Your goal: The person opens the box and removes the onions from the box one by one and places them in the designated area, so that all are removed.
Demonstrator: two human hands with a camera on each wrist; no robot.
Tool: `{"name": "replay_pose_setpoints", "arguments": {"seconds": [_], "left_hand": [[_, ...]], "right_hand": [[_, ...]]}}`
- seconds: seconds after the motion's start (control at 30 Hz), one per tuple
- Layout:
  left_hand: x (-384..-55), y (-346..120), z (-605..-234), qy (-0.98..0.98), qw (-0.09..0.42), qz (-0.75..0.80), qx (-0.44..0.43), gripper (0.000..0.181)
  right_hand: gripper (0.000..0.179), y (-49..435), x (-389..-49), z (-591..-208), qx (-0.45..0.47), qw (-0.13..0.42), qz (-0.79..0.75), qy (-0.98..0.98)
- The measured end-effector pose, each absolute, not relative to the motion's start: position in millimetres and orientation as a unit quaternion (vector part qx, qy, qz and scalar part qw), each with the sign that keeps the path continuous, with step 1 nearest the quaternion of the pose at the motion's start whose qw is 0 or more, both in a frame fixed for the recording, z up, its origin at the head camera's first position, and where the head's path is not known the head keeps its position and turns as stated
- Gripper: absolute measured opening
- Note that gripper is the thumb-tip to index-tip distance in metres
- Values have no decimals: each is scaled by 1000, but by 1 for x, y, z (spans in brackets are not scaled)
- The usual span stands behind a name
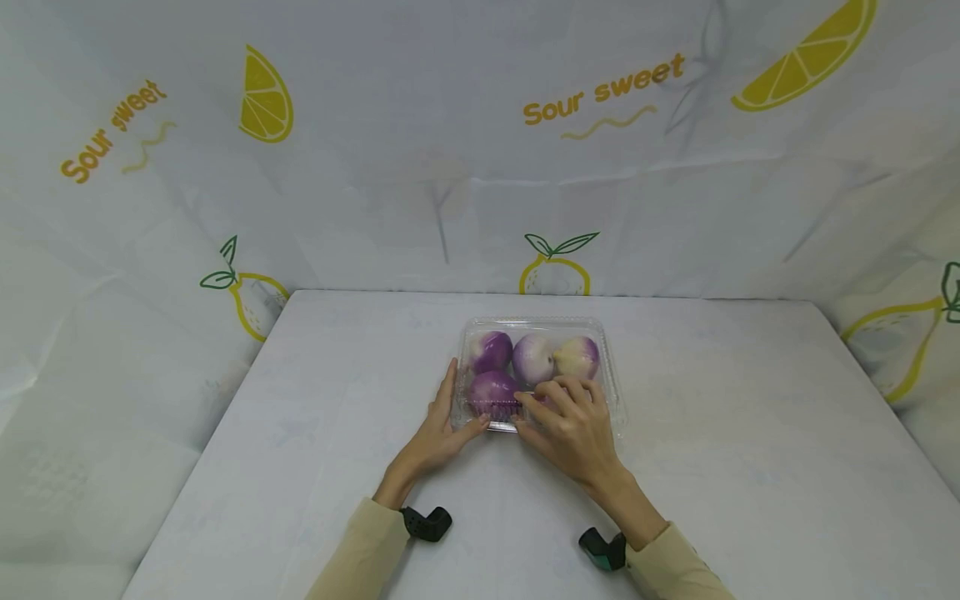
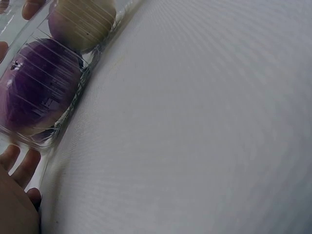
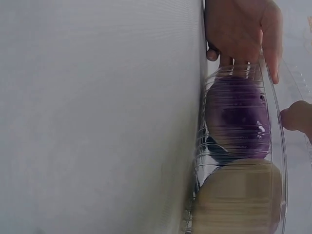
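Observation:
A clear plastic box (image 1: 536,321) holds several peeled purple-and-white onions (image 1: 492,388) under a clear lid. My left hand (image 1: 441,432) rests against its left side, fingers fairly straight and thumb at the front corner; in the right wrist view that hand (image 3: 243,29) reaches the ribbed end wall. Over the front right part, my right hand (image 1: 576,429) bends its fingers across the lid, with thumb and index at the front edge. A fingertip (image 3: 295,117) of it lies by the rim in the right wrist view. The front right onion is mostly hidden under this hand.
The box stands on a white-covered table (image 1: 330,375), near its middle. A white cloth (image 1: 375,167) printed with lemons and "Sour sweet" lettering hangs behind and at the sides. Each wrist wears a dark camera band (image 1: 426,524), just beyond the beige sleeves (image 1: 367,542).

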State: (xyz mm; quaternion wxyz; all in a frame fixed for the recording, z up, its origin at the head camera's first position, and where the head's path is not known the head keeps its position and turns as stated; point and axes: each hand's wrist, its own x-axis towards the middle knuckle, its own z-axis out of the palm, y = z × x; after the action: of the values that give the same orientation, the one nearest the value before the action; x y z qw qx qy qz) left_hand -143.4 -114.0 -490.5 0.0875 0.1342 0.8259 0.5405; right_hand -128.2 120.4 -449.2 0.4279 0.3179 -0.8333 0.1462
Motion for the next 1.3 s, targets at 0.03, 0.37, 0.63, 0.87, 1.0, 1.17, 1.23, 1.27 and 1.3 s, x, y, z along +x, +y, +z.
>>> {"name": "replay_pose_setpoints", "arguments": {"seconds": [0.03,0.37,0.63,0.87,1.0,1.17,1.23,1.27,1.3], "left_hand": [[-144,-114,-491,826,88,541,134,106],[-142,-113,-489,823,87,545,133,107],[-142,-113,-489,821,86,548,133,106],[-142,-113,-489,820,88,550,134,106],[-143,-114,-490,818,88,553,136,108],[-144,-115,-490,814,86,556,141,110],[-144,-115,-490,814,86,557,142,110],[-144,-115,-491,814,86,557,142,110],[-144,-115,-491,813,85,558,142,111]], "right_hand": [[35,121,-128,-449,318,427,145,-834],[36,121,-130,-443,330,433,125,-830],[39,120,-132,-435,338,434,110,-827],[37,120,-134,-427,346,424,101,-831],[36,120,-135,-424,348,415,97,-835],[37,120,-135,-421,347,403,89,-842],[37,121,-135,-420,347,398,86,-845],[37,121,-134,-419,348,396,85,-846],[38,121,-134,-418,348,394,84,-847]]}}
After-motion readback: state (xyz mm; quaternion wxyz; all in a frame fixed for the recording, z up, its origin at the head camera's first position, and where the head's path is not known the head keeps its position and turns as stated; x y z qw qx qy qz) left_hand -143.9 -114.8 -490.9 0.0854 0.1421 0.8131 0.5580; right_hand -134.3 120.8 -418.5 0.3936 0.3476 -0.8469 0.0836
